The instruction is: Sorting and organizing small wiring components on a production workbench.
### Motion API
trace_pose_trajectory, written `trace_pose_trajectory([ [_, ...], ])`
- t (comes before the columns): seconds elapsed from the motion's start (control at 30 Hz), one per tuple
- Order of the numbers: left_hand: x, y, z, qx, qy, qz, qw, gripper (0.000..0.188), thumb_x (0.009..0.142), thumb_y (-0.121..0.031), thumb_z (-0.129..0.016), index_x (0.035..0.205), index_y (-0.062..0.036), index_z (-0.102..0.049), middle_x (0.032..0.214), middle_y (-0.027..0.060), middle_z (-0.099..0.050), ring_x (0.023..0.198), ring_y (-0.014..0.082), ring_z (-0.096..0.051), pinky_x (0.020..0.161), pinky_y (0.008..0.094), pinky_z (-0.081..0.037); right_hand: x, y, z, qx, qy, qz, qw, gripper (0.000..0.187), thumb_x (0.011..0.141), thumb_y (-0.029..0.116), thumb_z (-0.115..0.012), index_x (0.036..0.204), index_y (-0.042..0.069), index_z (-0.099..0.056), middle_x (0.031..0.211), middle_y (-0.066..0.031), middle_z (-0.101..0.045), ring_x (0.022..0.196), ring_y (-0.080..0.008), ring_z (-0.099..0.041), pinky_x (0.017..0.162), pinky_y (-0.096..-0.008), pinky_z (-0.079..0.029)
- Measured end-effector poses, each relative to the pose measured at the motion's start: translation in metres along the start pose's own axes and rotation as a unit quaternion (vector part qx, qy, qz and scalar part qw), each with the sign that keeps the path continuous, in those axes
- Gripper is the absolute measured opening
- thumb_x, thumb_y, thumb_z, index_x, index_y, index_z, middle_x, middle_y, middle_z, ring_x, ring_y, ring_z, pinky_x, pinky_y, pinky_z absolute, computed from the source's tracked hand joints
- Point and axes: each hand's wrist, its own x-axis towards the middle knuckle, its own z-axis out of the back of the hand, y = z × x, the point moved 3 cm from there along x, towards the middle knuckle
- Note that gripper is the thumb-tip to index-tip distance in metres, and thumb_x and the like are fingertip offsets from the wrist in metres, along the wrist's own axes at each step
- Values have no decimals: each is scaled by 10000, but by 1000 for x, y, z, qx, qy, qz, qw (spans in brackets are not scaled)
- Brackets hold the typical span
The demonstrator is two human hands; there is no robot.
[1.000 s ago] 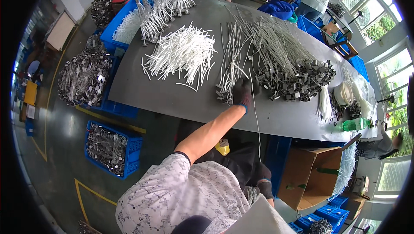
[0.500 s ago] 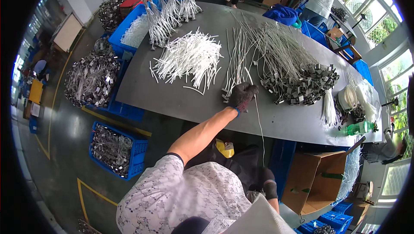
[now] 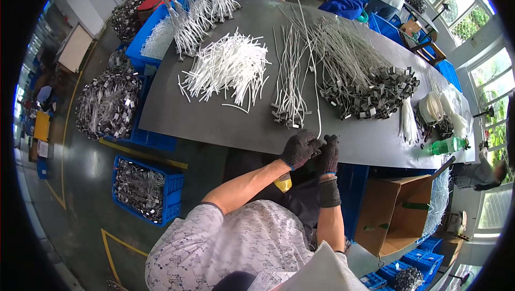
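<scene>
Both my hands wear dark gloves and meet at the table's near edge. My left hand [image 3: 301, 149] is closed in a pinch on the near end of a long thin cable [image 3: 315, 84], with a small dark piece at the fingertips. The cable stretches away from me across the table. Close beside it, my right hand [image 3: 328, 156] has its fingers pressed together at the same end; what they grip is mostly hidden. Just beyond my left hand lies a small bunch of cables [image 3: 291, 84] with dark connectors at their near ends. To its left is a pile of short white tubes [image 3: 228, 68].
A large heap of cables with dark connectors [image 3: 375, 98] covers the table's right part. Farther right are a white roll [image 3: 431, 107] and a green bottle [image 3: 449, 145]. A cardboard box [image 3: 381, 216] stands below right, a blue crate [image 3: 173, 189] on the floor at left.
My right hand has come up from below the table edge to my left hand, which has drawn nearer to me. The cable, which trailed down toward my lap, now runs away over the table.
</scene>
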Motion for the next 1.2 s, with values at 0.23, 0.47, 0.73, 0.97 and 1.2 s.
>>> trace_pose_trajectory([
  [0.23,27,18,5,-232,152,215,936,237,938,-215,-719,986,16,-727,834,35,-699,796,83,-632,717,301,-534,0,32,-11,-445,79,379,808,532,1047,466,-474,1270,-3,-591,857,-46,-651,724,-127,-580,622,-283,-480],
  [0.47,28,20,-10,-206,130,203,948,250,958,-240,-695,953,10,-699,799,23,-668,754,99,-615,683,300,-512,12,31,-15,-383,136,297,864,559,813,100,-700,1312,-46,-495,961,-169,-688,792,-325,-664,708,-401,-537],
  [0.73,30,33,-12,-58,117,100,986,242,946,-230,-690,940,12,-679,761,68,-634,706,123,-592,655,333,-488,19,20,-14,-371,137,351,849,595,779,118,-732,1308,-40,-510,1063,-183,-696,903,-369,-677,795,-444,-545],
  [0.97,77,69,21,-47,197,178,963,299,979,-281,-615,936,6,-688,795,84,-680,733,153,-641,688,340,-509,93,36,19,-385,-87,129,910,407,947,311,-631,1249,38,-610,1027,-220,-702,875,-396,-682,795,-464,-541],
  [1.2,130,131,94,386,29,227,894,358,967,-360,-502,1019,-65,-698,956,219,-713,919,406,-689,800,507,-545,190,40,67,-547,-73,215,805,510,896,307,-665,1362,117,-581,1214,-251,-648,1153,-438,-611,956,-500,-495],
])
